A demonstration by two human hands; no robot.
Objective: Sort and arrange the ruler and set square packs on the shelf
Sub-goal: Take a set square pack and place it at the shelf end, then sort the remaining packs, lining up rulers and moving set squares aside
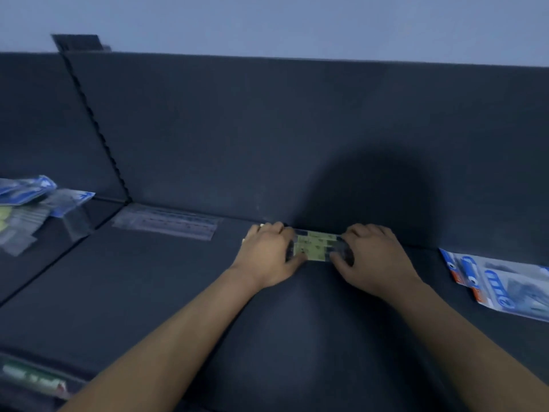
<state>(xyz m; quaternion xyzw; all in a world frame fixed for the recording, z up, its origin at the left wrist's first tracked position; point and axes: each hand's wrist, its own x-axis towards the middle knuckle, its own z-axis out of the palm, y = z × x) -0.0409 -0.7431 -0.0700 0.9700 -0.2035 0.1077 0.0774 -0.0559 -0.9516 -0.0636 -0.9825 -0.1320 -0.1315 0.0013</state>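
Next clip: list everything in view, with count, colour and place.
yellow-green pack: one, yellow-green in clear wrap, mid-shelf against the back panel
clear ruler pack: one, transparent, flat at the back, left of the yellow-green pack
blue-topped packs: loose pile, count unclear, left bay
blue-and-orange packs: at least two, overlapping, right edge
green-and-white item: one, blurred, bottom left
shelf: one, dark blue-grey, bearing the packs
slotted upright: one, dark, between bays
left hand: one, grips the pack's left end
right hand: one, grips its right end
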